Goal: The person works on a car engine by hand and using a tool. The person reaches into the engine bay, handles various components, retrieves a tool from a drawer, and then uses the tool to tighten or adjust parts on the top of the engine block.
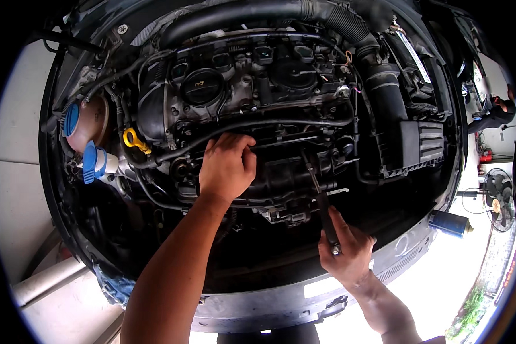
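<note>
In an open engine bay, my left hand (228, 169) rests at the front of the engine, just below a long black hose (281, 121). Its fingers are curled, and their tips are partly hidden, so I cannot make out what they grip. My right hand (348, 249) is closed around the black handle of a screwdriver (325, 215) with a metal shaft. That shaft slants up and away to the black intake manifold (275, 175); where its tip meets the parts is too dark to tell. A yellow dipstick handle (133, 139) stands left of my left hand.
At the left is a coolant tank with a blue cap (71, 119), beside an open blue-lidded filler neck (94, 162). A black air filter box (418, 146) sits at right. A spray can (450, 223) lies on the front edge. A fan (499, 200) and another person (493, 114) are beyond.
</note>
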### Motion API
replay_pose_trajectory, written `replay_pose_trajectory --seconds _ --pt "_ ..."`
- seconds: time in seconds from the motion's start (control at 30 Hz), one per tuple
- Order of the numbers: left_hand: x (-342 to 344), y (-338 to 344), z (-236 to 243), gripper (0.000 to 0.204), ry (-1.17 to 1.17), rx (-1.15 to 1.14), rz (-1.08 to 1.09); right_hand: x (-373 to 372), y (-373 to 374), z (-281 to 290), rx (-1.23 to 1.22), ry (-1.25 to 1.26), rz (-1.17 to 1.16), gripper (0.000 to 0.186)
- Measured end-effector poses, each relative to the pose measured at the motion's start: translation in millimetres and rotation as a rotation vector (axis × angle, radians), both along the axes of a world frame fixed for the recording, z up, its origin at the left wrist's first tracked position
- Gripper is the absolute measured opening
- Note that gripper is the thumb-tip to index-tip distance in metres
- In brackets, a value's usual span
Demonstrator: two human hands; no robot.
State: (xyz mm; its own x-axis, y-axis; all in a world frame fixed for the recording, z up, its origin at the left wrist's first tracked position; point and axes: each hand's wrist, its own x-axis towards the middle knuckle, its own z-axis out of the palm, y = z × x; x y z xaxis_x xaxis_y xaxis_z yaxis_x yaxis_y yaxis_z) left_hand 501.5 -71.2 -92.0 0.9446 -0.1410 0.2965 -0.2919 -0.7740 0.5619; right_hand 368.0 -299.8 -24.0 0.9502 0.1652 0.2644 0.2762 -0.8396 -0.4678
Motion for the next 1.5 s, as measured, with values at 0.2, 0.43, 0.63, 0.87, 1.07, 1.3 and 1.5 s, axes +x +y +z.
replay_pose_trajectory --seconds 0.2,0.43,0.63,0.87,1.07,1.3,1.5 --pt "2.2 -3.5 -7.1 0.013 -0.022 0.007 -0.019 1.3 -1.6 3.0 -0.028 -0.006 -0.001 0.054" --pt "0.7 1.0 -3.8 0.013 -0.034 -0.013 -0.012 -2.2 10.0 9.4 -0.047 0.069 -0.093 0.058" --pt "-0.5 -1.5 -0.5 0.015 0.001 -0.009 -0.016 12.6 5.1 33.4 -0.552 -0.015 0.179 0.049" --pt "-1.3 -1.0 -2.5 0.014 -0.018 -0.007 0.006 12.8 -0.9 35.4 -0.495 0.048 0.164 0.047" --pt "-5.9 5.7 -5.2 0.012 -0.043 0.020 0.031 -7.2 32.3 15.0 -0.193 0.183 -0.107 0.055" --pt "-5.4 -4.5 -1.6 0.013 -0.104 -0.003 -0.005 -5.3 30.4 20.0 -0.014 0.115 -0.242 0.050" --pt "-64.3 -47.6 24.7 0.021 -0.073 -0.278 0.019 -3.3 17.8 18.7 -0.300 0.146 -0.090 0.051"
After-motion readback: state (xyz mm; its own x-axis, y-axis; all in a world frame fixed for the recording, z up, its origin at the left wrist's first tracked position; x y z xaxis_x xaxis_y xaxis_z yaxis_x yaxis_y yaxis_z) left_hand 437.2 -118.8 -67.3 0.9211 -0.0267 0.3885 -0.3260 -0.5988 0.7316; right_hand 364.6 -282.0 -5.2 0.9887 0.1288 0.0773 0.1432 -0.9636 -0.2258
